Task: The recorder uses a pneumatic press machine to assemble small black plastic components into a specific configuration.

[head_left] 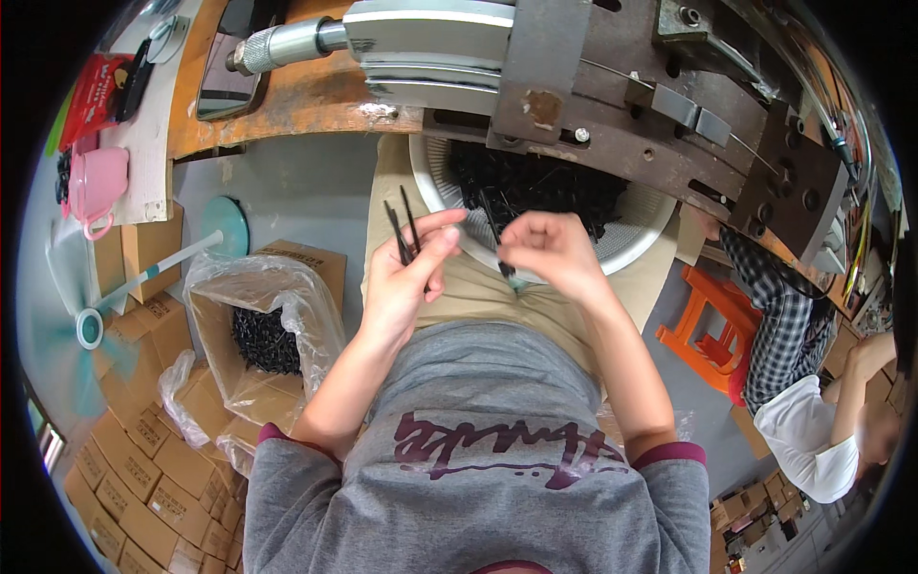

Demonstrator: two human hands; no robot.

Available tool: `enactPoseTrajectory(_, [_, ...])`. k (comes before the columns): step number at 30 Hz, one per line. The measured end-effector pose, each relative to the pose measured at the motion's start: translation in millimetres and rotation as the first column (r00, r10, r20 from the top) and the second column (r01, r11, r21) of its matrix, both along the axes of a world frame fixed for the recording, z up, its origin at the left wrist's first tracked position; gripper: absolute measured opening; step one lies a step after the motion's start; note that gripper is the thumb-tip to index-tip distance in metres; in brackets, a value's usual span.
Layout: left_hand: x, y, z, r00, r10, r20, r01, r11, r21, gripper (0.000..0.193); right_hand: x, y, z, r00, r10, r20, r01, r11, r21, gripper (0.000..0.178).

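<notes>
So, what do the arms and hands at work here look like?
They are a person's, not a machine's. The left hand and right hand are bare, with no gloves, and no watch or bracelet shows. The forearms are uncovered too. Above them are short grey sleeves ending in maroon trim.

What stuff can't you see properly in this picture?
In the head view:
Two thin dark prongs in the left hand: the hand covers whether they join.
Dark piece by the right hand: too small and blurred to tell its shape.
White basin: the metal machine hides its far side.
Fan: its blades are blurred.
Flat dark-faced thing, upper left: cut off by the top edge.
</notes>
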State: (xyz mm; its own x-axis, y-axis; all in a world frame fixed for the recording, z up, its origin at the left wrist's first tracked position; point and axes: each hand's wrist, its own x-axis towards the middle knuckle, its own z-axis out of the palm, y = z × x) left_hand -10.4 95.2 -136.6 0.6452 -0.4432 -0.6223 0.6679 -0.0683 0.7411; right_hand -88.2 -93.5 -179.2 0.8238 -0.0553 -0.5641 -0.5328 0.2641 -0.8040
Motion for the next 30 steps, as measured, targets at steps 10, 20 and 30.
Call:
enactPoseTrajectory(10, [-3.6, -15.2, 12.9, 0.993, -0.110, 0.050, 0.114, 0.991, -0.073, 0.020, -28.4, 6.2, 45.7, 1.000, -0.018, 0.023, 0.009, 0.927, 0.374, 0.009])
enactPoseTrajectory(20, [7.9, -5.4, 34.3, 0.987, -0.001, 0.161, 0.009, 0.999, -0.049, 0.022, -48.3, 10.4, 78.6, 0.998, 0.060, 0.035, -0.065, 0.985, 0.157, 0.006])
enactPoseTrajectory(30, [-7.4, -11.4, 48.8, 0.996, -0.062, -0.067, 0.048, 0.980, -0.192, 0.020, -52.8, 17.5, 104.4, 0.990, -0.106, 0.095, 0.090, 0.983, 0.158, 0.005])
